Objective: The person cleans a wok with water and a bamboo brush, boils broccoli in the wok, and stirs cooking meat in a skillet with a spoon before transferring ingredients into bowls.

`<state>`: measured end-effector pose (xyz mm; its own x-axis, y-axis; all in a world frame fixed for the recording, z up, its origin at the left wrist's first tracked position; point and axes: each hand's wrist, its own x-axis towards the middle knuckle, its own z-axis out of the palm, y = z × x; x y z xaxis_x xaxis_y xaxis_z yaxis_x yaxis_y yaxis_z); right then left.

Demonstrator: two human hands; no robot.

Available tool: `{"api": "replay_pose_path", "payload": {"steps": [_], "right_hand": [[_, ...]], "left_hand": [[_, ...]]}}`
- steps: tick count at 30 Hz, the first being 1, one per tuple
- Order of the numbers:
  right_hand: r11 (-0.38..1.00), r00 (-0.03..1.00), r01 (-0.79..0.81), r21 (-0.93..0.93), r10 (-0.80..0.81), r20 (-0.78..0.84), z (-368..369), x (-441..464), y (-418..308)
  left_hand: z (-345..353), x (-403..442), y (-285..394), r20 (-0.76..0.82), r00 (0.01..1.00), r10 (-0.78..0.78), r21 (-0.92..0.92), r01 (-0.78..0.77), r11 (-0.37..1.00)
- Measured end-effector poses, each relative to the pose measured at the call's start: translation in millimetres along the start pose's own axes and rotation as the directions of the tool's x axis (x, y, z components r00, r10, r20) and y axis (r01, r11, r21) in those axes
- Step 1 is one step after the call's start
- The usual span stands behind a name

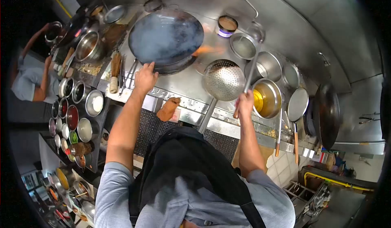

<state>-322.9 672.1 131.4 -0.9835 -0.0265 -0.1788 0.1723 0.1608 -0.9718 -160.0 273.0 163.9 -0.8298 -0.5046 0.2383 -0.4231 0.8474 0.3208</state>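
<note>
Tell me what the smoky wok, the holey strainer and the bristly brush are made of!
The wok looks like dark metal, probably iron or steel: blackened, with a dull sheen through smoke. The strainer seems steel: silvery, shiny, full of holes. The brush could be bamboo or straw: its thin strands are brownish and matte.

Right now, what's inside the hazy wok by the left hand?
In the wok, bluish-grey haze hangs over dark metal. No food is discernible; the haze veils much of the bottom, so what lies there is uncertain.

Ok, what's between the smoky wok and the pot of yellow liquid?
Head view: between wok and pot lie the strainer, then the ladle handle and right hand gripping it.
</note>
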Motion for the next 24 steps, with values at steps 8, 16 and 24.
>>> {"api": "replay_pose_path", "payload": {"steps": [8,16,24], "right_hand": [[0.513,0.965,-0.011,-0.858,-0.218,-0.143,38,202,72],[0.236,0.735,-0.662,0.711,0.391,0.554,10,257,-5],[0.033,0.6,-0.789,0.614,0.261,0.756,-13,144,-87]], "left_hand": [[35,24,-27,0.101,0.993,-0.055,-0.08,0.063,0.995],[27,23,-44,0.119,0.989,-0.087,-0.042,0.093,0.995],[31,19,-35,0.034,0.999,0.007,-0.06,-0.005,0.998]]}}
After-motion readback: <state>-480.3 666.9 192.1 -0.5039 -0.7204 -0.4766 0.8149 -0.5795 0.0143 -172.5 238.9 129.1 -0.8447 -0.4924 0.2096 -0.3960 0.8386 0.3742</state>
